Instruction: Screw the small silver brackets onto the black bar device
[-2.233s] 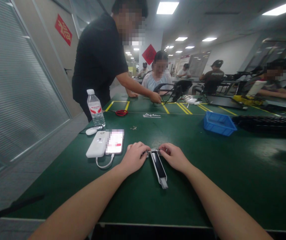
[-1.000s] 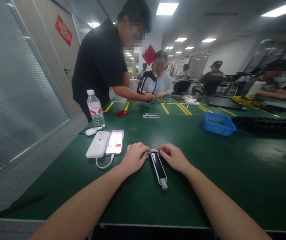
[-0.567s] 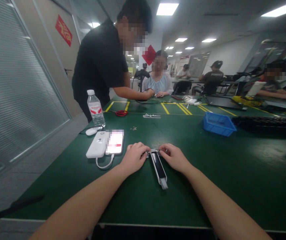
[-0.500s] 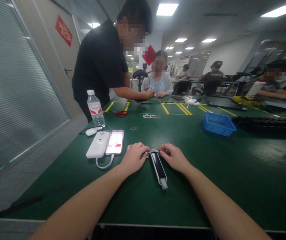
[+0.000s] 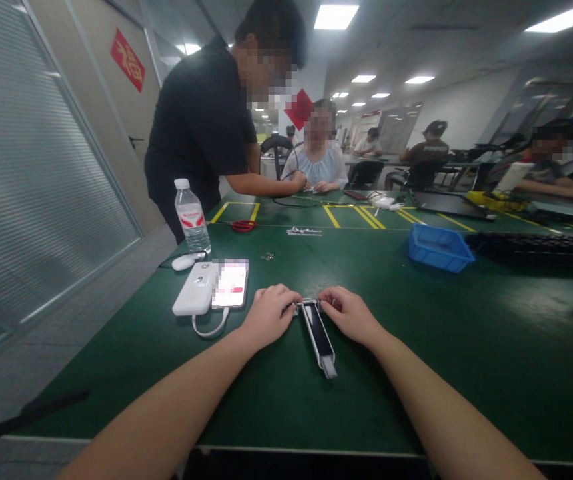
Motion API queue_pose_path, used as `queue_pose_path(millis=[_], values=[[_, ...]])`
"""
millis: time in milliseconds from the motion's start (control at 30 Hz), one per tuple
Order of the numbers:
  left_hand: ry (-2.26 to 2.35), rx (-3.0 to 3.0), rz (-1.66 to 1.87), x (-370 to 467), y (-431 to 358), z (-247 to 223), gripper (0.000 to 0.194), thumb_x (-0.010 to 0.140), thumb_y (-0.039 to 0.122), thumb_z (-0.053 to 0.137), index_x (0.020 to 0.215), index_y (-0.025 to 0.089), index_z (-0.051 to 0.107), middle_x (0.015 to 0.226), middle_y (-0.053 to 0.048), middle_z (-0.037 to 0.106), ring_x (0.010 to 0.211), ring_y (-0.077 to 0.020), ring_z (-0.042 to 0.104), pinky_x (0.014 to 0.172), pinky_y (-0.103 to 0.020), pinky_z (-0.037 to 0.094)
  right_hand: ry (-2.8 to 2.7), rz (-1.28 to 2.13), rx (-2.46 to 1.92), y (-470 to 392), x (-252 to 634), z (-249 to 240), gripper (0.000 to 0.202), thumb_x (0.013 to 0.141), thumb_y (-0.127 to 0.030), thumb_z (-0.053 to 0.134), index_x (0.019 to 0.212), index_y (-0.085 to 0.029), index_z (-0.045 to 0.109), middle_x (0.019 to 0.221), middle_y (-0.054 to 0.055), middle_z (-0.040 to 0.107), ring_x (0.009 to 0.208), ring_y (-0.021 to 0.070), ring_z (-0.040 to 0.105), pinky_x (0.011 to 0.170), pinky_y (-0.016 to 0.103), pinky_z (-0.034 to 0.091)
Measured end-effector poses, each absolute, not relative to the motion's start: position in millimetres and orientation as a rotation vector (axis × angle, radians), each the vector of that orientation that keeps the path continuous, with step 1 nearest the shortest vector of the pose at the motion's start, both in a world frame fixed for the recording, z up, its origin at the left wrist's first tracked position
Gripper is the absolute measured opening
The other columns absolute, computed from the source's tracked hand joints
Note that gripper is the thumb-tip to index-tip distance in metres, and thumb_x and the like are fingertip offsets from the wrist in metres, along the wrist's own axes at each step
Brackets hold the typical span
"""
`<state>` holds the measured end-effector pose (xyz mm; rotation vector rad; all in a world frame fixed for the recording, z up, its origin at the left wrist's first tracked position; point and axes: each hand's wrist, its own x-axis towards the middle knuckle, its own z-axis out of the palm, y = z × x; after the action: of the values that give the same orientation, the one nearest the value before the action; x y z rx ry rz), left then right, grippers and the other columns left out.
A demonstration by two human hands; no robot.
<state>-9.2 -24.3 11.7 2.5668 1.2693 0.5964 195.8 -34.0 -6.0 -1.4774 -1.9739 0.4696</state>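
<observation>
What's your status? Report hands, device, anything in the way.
Left hand and right hand: at far end of white-framed device. Device on green table. Phone left, blue bin right, neither blocking.

Worn on the person's head here, the camera faces forward and down across the green table, with the left hand and right hand near at mid-frame and ceiling lights caught along the top

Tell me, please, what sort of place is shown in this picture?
Probably a shared workroom for light assembly or similar bench work: a long green worktable marked with yellow tape, a blue plastic bin on it, and several people seated farther back.
</observation>
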Motion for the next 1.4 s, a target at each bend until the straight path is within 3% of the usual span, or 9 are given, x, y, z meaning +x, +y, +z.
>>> queue_pose_path(millis=[1400], values=[[1.242, 2.600, 0.659, -8.5, -24.6, 8.9, 0.024, 0.087, 0.011, 0.044, 0.100, 0.023, 0.061, 0.100, -0.003, 0.056, 0.097, -0.0202, 0.050, 0.085, -0.036, 0.037, -1.995, 0.458, -1.496, -35.4, 195.1, -3.4, 0.015, 0.082, -0.020, 0.050, 0.088, -0.017, 0.063, 0.074, 0.002, 0.055, 0.066, 0.0142, 0.050, 0.063, 0.027, 0.040]])
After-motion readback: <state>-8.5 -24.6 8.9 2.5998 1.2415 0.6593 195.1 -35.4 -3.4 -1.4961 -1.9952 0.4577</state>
